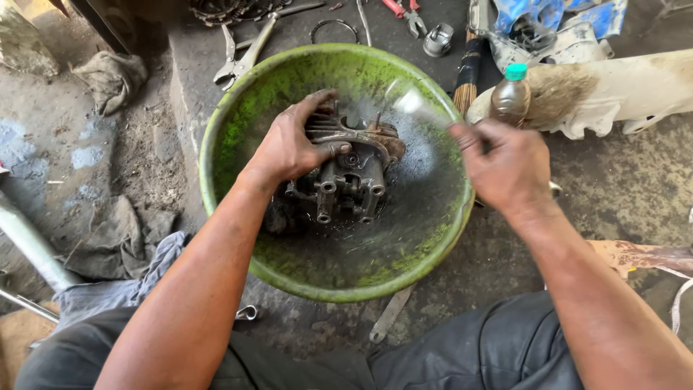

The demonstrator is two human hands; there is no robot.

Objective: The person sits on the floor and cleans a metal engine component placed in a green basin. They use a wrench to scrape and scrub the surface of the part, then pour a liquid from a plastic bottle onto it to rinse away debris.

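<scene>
Engine cylinder head sat in the middle of a green basin, held by the left hand while the right hand worked a brush at it.

Nearest the camera, dark trousers and both forearms filled the bottom edge, with a flat wrench half hidden under the basin's near rim. The left hand's fingers were curled over the finned top of the part, thumb pressed against its side, gripping it firmly. The right hand's fingers were closed together around a thin handle; the brush itself was a motion blur, so its shape was hard to make out. Beyond the right hand stood a brown bottle with a teal cap. Farther off lay pliers and red-handled cutters, cut off by the top edge.
</scene>
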